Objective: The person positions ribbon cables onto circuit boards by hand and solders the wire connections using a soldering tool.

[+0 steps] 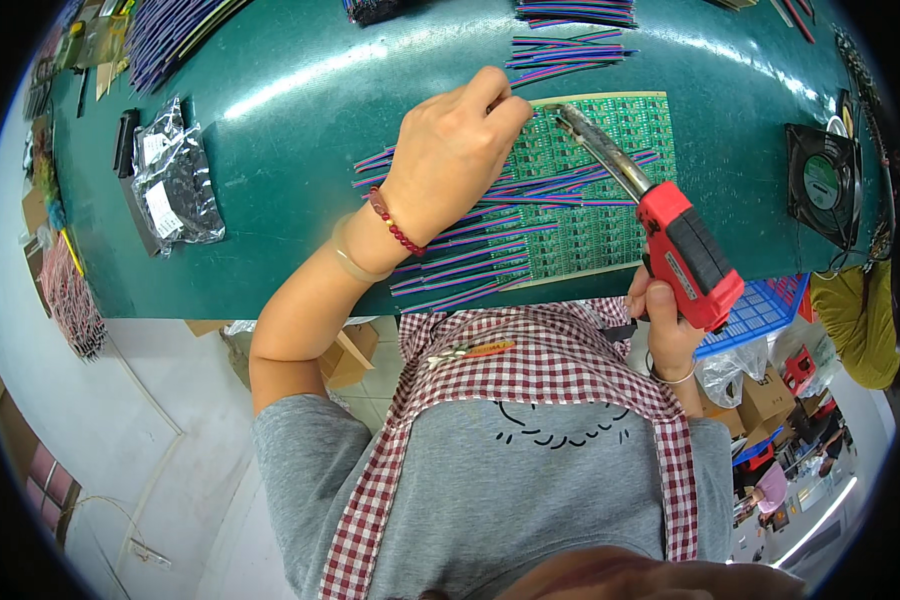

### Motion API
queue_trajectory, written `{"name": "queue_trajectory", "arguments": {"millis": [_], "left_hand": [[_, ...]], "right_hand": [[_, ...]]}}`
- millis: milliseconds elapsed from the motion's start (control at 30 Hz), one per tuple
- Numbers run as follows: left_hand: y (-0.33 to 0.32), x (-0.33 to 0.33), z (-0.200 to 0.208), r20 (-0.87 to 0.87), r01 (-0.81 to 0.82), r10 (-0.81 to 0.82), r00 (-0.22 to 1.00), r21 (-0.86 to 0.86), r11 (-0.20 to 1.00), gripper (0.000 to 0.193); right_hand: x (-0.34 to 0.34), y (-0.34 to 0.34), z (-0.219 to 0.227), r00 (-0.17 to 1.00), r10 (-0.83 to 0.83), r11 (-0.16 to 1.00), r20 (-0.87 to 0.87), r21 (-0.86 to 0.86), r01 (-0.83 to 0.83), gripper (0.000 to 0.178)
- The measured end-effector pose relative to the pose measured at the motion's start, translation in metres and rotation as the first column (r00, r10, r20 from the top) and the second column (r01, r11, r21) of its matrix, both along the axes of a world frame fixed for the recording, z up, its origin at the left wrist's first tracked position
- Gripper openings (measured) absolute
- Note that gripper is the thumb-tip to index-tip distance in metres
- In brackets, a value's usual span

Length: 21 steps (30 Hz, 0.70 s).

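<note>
A green panel of small circuit boards [595, 235] lies on the table in front of me. Rows of multicoloured wires [470, 262] stick out from its left side, and several more lie across its middle. My left hand [455, 145] is closed in a pinch at the panel's far left corner; whatever is between its fingertips is hidden. My right hand [665, 315] grips a red and black soldering gun [685, 250] from below. The gun's metal tip points up and left, over the panel's far edge, close to my left fingertips.
Bundles of wires [570, 58] lie beyond the panel, with more at the far left. A clear plastic bag [177, 185] rests on the left of the green table [290, 150]. At the right edge stands a black fan [823, 185]; a blue crate [755, 318] sits below.
</note>
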State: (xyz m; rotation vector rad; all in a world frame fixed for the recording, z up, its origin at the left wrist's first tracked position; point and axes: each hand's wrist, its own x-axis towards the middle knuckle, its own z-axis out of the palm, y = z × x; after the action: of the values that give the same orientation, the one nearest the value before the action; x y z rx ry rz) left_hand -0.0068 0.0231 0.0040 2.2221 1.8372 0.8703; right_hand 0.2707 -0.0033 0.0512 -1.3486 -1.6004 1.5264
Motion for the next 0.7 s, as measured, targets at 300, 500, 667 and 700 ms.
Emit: {"name": "queue_trajectory", "arguments": {"millis": [300, 500, 667, 700], "left_hand": [[0.0031, -0.0016, 0.0011, 0.030, 0.000, 0.000, 1.000, -0.010, 1.000, 0.011], [0.0013, -0.0010, 0.0004, 0.015, -0.001, 0.002, 1.000, -0.014, 1.000, 0.011], [0.0009, -0.0014, -0.0002, 0.009, -0.005, 0.005, 1.000, -0.017, 1.000, 0.011], [0.0010, -0.0015, -0.0007, 0.010, -0.007, 0.007, 1.000, -0.016, 1.000, 0.011]], "right_hand": [[0.0022, 0.0054, -0.0008, 0.995, 0.092, 0.995, 0.038, 0.037, -0.093, 0.030], [0.0008, 0.0029, -0.0014, 0.996, 0.077, 0.992, 0.053, 0.097, -0.082, 0.027], [0.0024, -0.0004, -0.0023, 0.998, 0.058, 0.997, 0.031, 0.041, -0.059, 0.024], [0.0030, 0.0002, -0.0027, 0.998, 0.059, 0.997, 0.032, 0.042, -0.060, 0.024]]}}
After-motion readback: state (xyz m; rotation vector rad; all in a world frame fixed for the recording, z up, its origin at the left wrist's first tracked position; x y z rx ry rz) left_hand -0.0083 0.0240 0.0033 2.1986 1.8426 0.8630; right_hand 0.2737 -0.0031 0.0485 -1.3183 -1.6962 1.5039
